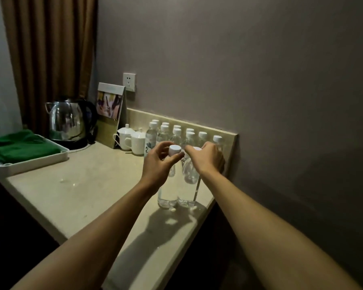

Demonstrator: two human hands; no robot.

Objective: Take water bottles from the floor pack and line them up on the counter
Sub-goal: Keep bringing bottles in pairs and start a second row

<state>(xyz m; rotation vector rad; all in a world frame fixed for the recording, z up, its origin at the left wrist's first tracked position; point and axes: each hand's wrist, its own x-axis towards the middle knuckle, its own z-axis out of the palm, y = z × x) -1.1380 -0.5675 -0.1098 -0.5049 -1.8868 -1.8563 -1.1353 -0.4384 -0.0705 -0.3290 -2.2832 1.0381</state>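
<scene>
Two clear water bottles stand side by side near the right front of the beige counter. My left hand grips the neck of the left bottle, just under its white cap. My right hand covers the top of the right bottle, so its cap is mostly hidden. Behind them, several white-capped bottles stand in rows against the backsplash. The floor pack is out of view.
Two white lidded cups stand left of the bottle rows. A steel kettle and a standing card are further left. A white tray with green cloth lies at the left edge. The counter ends just right of the bottles.
</scene>
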